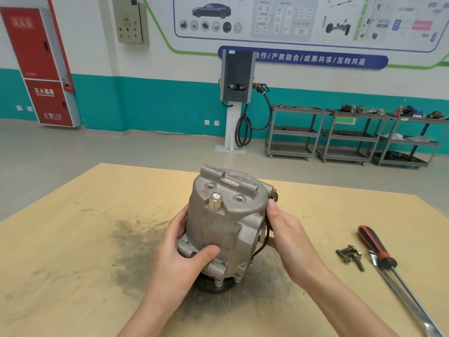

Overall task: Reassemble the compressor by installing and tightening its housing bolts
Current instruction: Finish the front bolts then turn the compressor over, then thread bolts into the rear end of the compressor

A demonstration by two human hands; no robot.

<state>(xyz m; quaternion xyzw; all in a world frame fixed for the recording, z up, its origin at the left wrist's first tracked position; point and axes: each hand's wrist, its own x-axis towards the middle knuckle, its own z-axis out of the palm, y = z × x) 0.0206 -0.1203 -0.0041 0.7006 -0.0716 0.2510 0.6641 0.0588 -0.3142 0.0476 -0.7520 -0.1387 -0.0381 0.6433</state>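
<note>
A grey metal compressor [228, 220] stands upright on its black pulley in the middle of the wooden table [73, 239]. My left hand [184, 249] grips its left side, thumb across the lower front of the housing. My right hand [284, 229] holds its right side, fingers curled round by the black wire. A hex fitting sticks up from the top face between two open ports. Several loose bolts [349, 256] lie on the table to the right, apart from both hands.
A screwdriver with a red and black handle [375, 246] and a long metal wrench [398, 290] lie right of the bolts, running toward the near right corner. A dark grease smear marks the table around the compressor. Metal shelf carts and a wall charger stand far behind.
</note>
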